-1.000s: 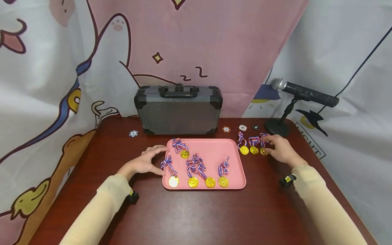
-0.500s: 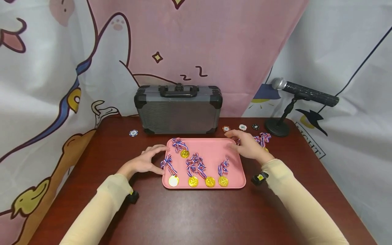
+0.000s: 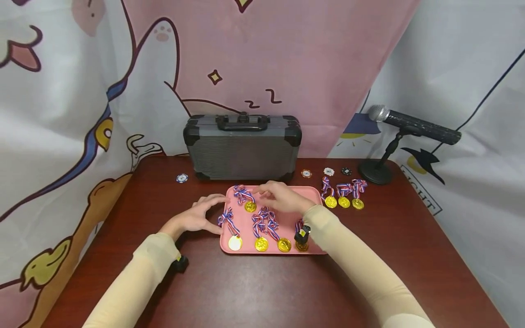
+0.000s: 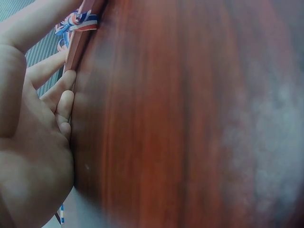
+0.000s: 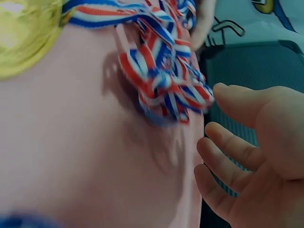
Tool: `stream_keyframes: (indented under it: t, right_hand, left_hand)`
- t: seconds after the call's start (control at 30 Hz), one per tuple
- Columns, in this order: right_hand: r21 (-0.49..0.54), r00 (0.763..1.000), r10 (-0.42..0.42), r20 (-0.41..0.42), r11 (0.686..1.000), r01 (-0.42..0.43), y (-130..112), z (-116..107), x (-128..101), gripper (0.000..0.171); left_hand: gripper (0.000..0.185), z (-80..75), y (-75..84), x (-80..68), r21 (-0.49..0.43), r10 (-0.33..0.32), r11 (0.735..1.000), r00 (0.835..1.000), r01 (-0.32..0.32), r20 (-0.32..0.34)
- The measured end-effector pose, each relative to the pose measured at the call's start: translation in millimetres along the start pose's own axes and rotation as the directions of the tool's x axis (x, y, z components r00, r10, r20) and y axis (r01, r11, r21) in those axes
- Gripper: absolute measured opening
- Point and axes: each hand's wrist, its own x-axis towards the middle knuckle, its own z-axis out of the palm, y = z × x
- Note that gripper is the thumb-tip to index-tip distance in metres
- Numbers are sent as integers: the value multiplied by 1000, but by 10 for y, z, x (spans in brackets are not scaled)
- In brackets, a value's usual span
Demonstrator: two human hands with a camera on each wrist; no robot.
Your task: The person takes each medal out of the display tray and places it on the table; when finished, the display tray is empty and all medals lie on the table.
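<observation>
The L hand point(image 3: 197, 217) is at the left side of the pink tray point(image 3: 287, 225). Its fingers are spread wide & touch the rim, w/ no medal in them. Prob. that's so the tray won't slide on the table point(image 3: 246, 291).

The R hand point(image 3: 283, 198) is over the back of the tray, nr the back left medal point(image 3: 250, 206). R wrist view: thumb & fingers are apart w/ nothing btwn them. The thumb tip is right by a ribbon bow point(image 5: 164, 85); can't tell if they touch.

5 medals are on the tray: the back left one, the front left one point(image 3: 235, 243), a mid pair point(image 3: 261, 244), and a right one point(image 3: 301, 246) partly hidden by the wrist cam point(image 3: 302, 233). The front left one's ribbon pokes over the rim. All lie flat, prob. b/c discs can't roll that way. The mid pair's ribbons are bunched up, so they may snag.

3 more medals point(image 3: 343, 202) sit in a row on the table, just right of the tray, prob. so the R hand can get to them easily.

The case point(image 3: 244, 155) stands behind the tray, & the mic point(image 3: 422, 126) leans on its stand point(image 3: 375, 171), back right, prob. to be out of the way.
</observation>
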Motion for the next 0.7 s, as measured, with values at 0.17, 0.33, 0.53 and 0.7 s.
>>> stream_keyframes:
  t: [0.17,0.33,0.53,0.7]
  right_hand:
    - [-98,996,-13,86,995,22,-25,132,185,31]
    - [-215,992,69,105,975,-45,-80,199,280,25]
    - [-261,976,177,130,955,-138,-152,186,313,23]
    - [-148,980,170,101,977,-154,-117,182,303,16]
  left_hand:
    - [98,3,-7,10,17,2,1000,1000,-2,5]
    - [98,-2,1,6,19,9,1000,1000,-9,3]
    - [99,-4,3,7,12,15,1000,1000,-15,-1]
    - [99,3,-3,3,0,9,1000,1000,-9,1]
